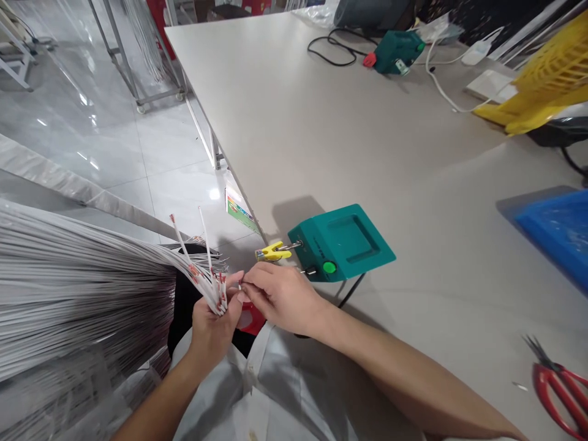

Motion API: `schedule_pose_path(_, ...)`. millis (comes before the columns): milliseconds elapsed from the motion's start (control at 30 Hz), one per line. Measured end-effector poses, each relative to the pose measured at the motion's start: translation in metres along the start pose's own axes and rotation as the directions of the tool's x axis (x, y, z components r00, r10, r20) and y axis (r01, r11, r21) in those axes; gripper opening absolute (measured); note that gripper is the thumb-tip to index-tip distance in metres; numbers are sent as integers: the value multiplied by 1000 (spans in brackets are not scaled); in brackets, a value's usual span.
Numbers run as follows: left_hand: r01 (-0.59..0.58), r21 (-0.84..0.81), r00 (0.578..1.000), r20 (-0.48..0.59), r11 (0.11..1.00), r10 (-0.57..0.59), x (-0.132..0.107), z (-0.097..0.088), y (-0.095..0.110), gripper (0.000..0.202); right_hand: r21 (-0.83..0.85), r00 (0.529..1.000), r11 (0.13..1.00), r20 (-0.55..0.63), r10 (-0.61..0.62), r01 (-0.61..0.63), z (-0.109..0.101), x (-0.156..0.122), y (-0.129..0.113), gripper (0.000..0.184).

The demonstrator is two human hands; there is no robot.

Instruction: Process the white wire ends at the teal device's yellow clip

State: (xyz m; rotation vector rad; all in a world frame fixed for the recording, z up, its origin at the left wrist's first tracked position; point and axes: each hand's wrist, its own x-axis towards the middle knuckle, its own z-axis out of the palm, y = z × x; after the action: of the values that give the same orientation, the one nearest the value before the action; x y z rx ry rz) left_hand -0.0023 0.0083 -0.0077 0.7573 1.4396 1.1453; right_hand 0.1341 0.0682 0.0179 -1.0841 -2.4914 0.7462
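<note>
My left hand (212,324) is closed around the ends of a thick bundle of white wires (92,275) with red-marked tips, which fans out to the left. My right hand (278,297) pinches the tip of one wire at the bundle's end, its fingers pressed together beside my left thumb. Just beyond my hands, near the table edge, sits a small teal device (342,243) with a green button and a yellow clip (272,252) on its left side.
The beige table (367,135) carries a second teal device (399,51) with a black cord at the back, a yellow basket (546,79), a blue bin (558,229) at the right and red-handled scissors (558,386). Tiled floor lies to the left.
</note>
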Motion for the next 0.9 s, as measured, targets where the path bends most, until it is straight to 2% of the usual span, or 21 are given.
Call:
schedule_pose_path(133,-41,59,999,1,997,41,1,2,0,34,-95,1000,995,-6,-13,12,-1,-1,2,16)
schedule_pose_path(267,-47,97,999,9,994,47,4,3,-2,30,-22,1000,999,-5,30,-30,-2,-1,4,16)
schedule_pose_path(400,-7,30,1000,-6,1000,8,5,6,-2,38,-32,998,997,6,67,-67,-4,0,5,18)
schedule_pose_path(500,17,6,1000,10,1000,-17,6,7,0,39,-108,996,991,28,86,-82,-9,-3,4,16)
schedule_pose_path(600,8,-8,999,35,1000,-7,9,5,3,40,-206,998,978,46,42,-31,-22,-8,5,16)
schedule_pose_path(733,-40,-8,995,88,999,41,17,1,6,40,-398,995,917,-64,-71,40,-45,-8,13,20)
schedule_pose_path(800,-61,6,993,97,998,60,21,3,7,40,-506,997,861,-21,-76,55,-53,-4,19,24)
schedule_pose_path(900,-68,17,993,94,998,66,26,8,8,39,-583,990,805,133,-44,114,-59,4,29,23)
